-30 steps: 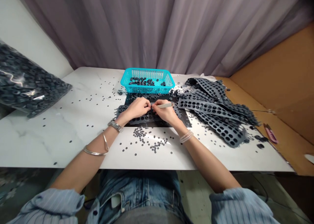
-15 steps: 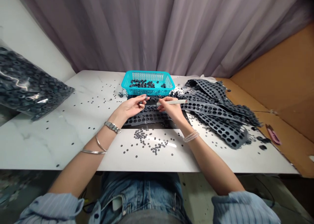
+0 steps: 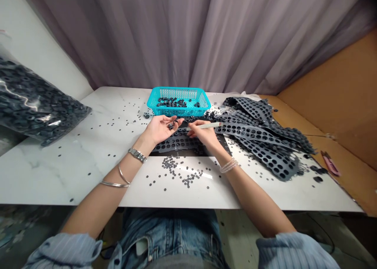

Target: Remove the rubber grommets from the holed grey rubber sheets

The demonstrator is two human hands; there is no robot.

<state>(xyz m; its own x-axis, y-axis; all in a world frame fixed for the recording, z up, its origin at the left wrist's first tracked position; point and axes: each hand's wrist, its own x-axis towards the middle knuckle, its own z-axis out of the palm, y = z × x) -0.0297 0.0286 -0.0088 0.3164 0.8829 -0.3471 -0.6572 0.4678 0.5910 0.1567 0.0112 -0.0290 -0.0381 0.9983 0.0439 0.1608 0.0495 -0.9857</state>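
Observation:
My left hand (image 3: 160, 128) is turned palm up over a dark perforated rubber sheet (image 3: 176, 142) on a black mat. Its fingers are half curled around small dark rubber rings (image 3: 171, 125) lying in the palm. My right hand (image 3: 202, 134) is closed on a slim white stick tool (image 3: 206, 125) whose tip points left toward my left hand's fingertips. A turquoise basket (image 3: 178, 101) with several dark rings stands just beyond both hands.
A heap of emptied perforated sheets (image 3: 259, 133) lies at the right. A clear bag full of dark rings (image 3: 32, 106) sits at the far left. Tiny punched dots (image 3: 182, 174) litter the white table. Pink snips (image 3: 331, 163) lie on brown cardboard at the right edge.
Both hands lifted off the sheet. My left hand turned palm up with rings in it, and my right hand drew the stick tool up and to the right.

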